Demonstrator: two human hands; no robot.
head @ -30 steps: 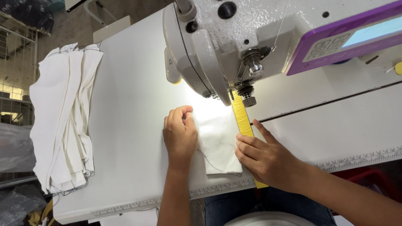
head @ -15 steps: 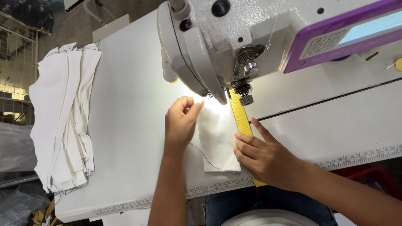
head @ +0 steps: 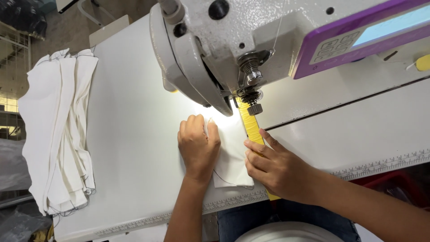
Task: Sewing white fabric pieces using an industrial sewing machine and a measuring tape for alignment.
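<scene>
Step in hand, as I judge it: feeding the small white fabric piece [head: 233,157] under the sewing machine [head: 233,49] needle. My left hand [head: 197,145] lies open, flat on the fabric; my right hand [head: 273,168] rests with fingers curled loosely against the yellow guide strip [head: 251,125]. The next move calls for even pressure, keeping the edge flush to the strip.
</scene>
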